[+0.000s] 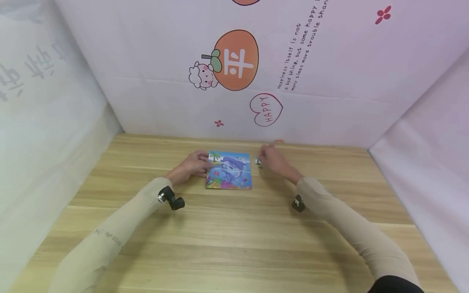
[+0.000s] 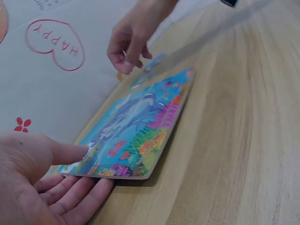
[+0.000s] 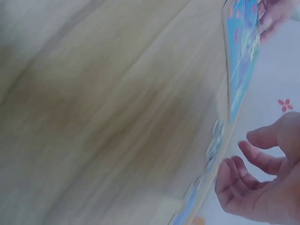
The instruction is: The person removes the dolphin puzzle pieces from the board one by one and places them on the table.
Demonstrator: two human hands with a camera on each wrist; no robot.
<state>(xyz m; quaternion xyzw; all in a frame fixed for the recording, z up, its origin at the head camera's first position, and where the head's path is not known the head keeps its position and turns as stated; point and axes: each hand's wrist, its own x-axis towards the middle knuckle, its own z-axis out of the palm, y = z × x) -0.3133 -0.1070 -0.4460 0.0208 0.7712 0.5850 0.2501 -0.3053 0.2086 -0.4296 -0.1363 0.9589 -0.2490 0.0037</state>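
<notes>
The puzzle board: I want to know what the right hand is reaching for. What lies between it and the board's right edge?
In the head view, small loose puzzle pieces lie on the table between the puzzle board and the right hand.

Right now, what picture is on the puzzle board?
Dolphins on blue sea with colourful coral on the puzzle board; clearest in the head view.
</notes>
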